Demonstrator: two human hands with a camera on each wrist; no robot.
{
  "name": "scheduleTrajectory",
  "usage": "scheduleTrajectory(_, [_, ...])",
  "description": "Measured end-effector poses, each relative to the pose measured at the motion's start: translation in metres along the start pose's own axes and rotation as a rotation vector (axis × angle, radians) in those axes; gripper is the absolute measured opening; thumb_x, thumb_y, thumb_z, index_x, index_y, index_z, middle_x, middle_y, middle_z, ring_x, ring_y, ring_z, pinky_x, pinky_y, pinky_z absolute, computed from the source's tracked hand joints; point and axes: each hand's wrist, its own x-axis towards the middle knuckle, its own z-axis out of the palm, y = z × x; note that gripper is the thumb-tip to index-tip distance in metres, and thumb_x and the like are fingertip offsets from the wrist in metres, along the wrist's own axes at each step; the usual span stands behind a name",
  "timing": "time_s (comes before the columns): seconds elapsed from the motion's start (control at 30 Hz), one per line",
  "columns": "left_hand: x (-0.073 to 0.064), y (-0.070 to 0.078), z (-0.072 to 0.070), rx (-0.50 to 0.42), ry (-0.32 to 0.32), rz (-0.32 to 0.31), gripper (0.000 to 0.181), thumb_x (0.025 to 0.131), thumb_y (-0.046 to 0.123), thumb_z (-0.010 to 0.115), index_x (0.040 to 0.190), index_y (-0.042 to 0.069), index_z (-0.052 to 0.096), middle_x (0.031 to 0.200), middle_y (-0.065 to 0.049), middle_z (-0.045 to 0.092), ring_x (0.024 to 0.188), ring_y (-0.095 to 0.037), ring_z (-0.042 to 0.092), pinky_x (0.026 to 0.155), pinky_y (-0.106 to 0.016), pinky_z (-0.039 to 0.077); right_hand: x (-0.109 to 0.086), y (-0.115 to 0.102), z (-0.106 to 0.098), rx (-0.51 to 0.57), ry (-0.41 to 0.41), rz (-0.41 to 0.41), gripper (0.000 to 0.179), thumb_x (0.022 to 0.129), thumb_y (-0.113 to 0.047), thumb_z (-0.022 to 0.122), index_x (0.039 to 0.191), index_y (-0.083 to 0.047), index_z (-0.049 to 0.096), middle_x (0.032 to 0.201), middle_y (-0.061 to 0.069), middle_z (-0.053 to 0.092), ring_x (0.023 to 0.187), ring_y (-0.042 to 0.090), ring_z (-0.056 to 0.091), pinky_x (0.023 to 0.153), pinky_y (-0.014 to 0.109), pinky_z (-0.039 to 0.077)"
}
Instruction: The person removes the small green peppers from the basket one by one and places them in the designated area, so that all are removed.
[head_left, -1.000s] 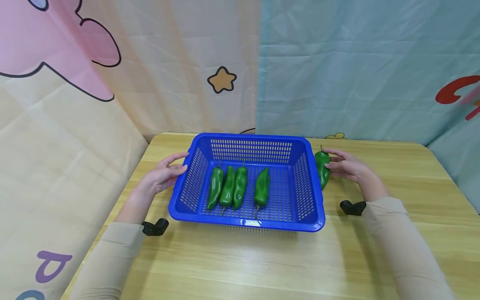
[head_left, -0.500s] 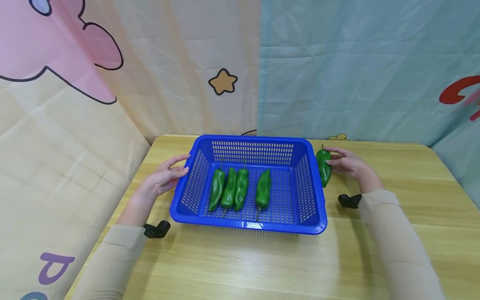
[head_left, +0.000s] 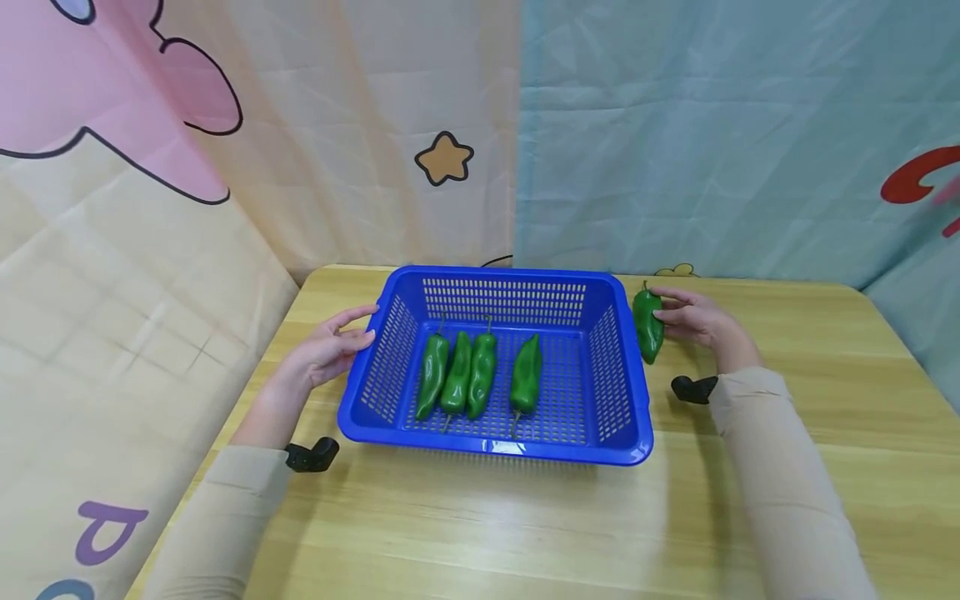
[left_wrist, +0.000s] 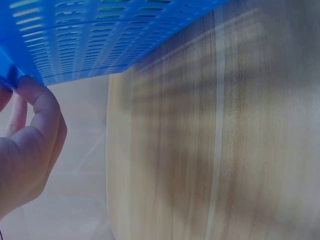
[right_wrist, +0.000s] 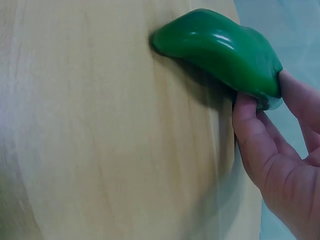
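Observation:
A blue plastic basket (head_left: pixel 491 450) with slotted walls holds several long green peppers (head_left: pixel 433 375) lying side by side on its floor. My left hand (head_left: pixel 324 354) grips the basket's left rim between thumb and fingers; the left wrist view shows that hand (left_wrist: pixel 37 130) pinching the edge of the blue wall (left_wrist: pixel 85 45). Just outside the right rim, my right hand (head_left: pixel 699 321) pinches another green pepper (head_left: pixel 648 325), its stem pointing away from me. In the right wrist view, thumb and fingers hold this pepper (right_wrist: pixel 220 47) at its broad end, its tip close over the wood.
Everything stands on a pale wooden table (head_left: pixel 480 525). A patterned curtain (head_left: pixel 450 208) hangs right behind the table's far edge, and another printed cloth (head_left: pixel 112 333) runs along the left side. Black wrist devices (head_left: pixel 313 455) stick out below both hands.
My right hand has moved slightly away from me with the pepper, whose lower end now sits farther from me. The left hand and basket keep their place.

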Motion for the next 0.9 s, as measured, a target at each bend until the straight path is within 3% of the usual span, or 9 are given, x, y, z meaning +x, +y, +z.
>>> scheduleTrajectory(0.13, [0.000,-0.001,-0.001,-0.003,-0.007,-0.006,0.045,0.094,0.002,0.051,0.135,0.015,0.036,0.085,-0.003,0.066,0.074,-0.014,0.064,0.068,-0.024,0.055,0.000,-0.001,0.001,-0.004,0.021,0.011,0.066,0.096,-0.003,0.049,0.149,-0.009,0.010,0.150,0.026,0.011,0.084,0.001,0.060,0.079,0.023,0.052])
scheduleTrajectory(0.17, [0.000,-0.001,-0.001,-0.006,-0.007,-0.006,0.045,0.095,0.002,0.050,0.135,0.015,0.036,0.085,-0.003,0.066,0.074,-0.014,0.064,0.068,-0.024,0.055,0.000,-0.001,0.001,0.000,0.027,0.013,0.066,0.096,-0.004,0.050,0.149,-0.009,0.011,0.147,0.025,0.022,0.084,0.002,0.061,0.079,0.023,0.052])
scheduleTrajectory(0.27, [0.001,-0.001,-0.002,-0.015,-0.012,-0.004,0.045,0.095,0.002,0.050,0.135,0.014,0.035,0.084,-0.003,0.066,0.074,-0.014,0.064,0.067,-0.024,0.055,-0.002,-0.004,0.000,0.028,0.033,0.012,0.064,0.096,-0.003,0.049,0.149,-0.007,0.013,0.122,0.010,0.056,0.084,0.003,0.062,0.082,0.026,0.052])
scheduleTrajectory(0.33, [0.001,0.000,-0.001,-0.020,-0.015,-0.005,0.046,0.095,0.002,0.050,0.136,0.014,0.034,0.084,-0.003,0.067,0.074,-0.014,0.065,0.068,-0.025,0.055,-0.005,-0.006,-0.003,0.048,0.036,0.011,0.062,0.096,-0.003,0.049,0.148,-0.008,0.017,0.101,-0.004,0.062,0.085,0.005,0.063,0.086,0.030,0.051])
scheduleTrajectory(0.4, [0.002,0.000,-0.001,-0.022,-0.014,-0.006,0.047,0.095,0.002,0.050,0.137,0.014,0.033,0.084,-0.003,0.067,0.074,-0.014,0.065,0.068,-0.025,0.055,-0.008,-0.008,-0.006,0.059,0.032,0.005,0.055,0.096,-0.003,0.048,0.145,-0.012,0.025,0.093,-0.011,0.061,0.086,0.006,0.063,0.089,0.032,0.050])
scheduleTrajectory(0.5, [0.003,0.000,0.000,-0.024,-0.010,-0.009,0.045,0.095,0.002,0.050,0.136,0.014,0.035,0.084,-0.003,0.067,0.074,-0.014,0.065,0.068,-0.025,0.055,-0.014,-0.011,-0.009,0.084,0.036,0.001,0.046,0.095,-0.005,0.052,0.136,-0.018,0.037,0.099,-0.009,0.056,0.089,0.006,0.061,0.090,0.032,0.049])
scheduleTrajectory(0.57, [0.003,-0.001,0.000,-0.028,-0.010,-0.010,0.043,0.095,0.002,0.050,0.134,0.015,0.037,0.085,-0.003,0.067,0.074,-0.014,0.065,0.069,-0.025,0.055,-0.018,-0.014,-0.009,0.089,0.044,0.000,0.046,0.094,-0.006,0.053,0.135,-0.021,0.037,0.108,-0.004,0.052,0.091,0.006,0.060,0.089,0.030,0.050])
scheduleTrajectory(0.73, [0.004,0.000,0.000,-0.046,-0.021,-0.008,0.038,0.094,0.001,0.050,0.128,0.017,0.042,0.085,-0.003,0.067,0.075,-0.014,0.065,0.068,-0.025,0.055,-0.029,-0.028,-0.003,0.063,0.051,-0.007,0.070,0.094,-0.011,0.056,0.149,-0.014,0.013,0.133,0.012,0.033,0.094,0.005,0.056,0.090,0.030,0.049])
scheduleTrajectory(0.9, [0.004,0.000,0.000,-0.055,-0.035,-0.008,0.037,0.094,0.000,0.049,0.126,0.017,0.043,0.084,-0.003,0.067,0.074,-0.014,0.064,0.067,-0.024,0.055,-0.044,-0.043,0.008,0.130,0.013,-0.052,0.065,0.093,-0.008,0.056,0.146,-0.013,0.019,0.115,0.000,0.050,0.094,0.008,0.058,0.083,0.028,0.052])
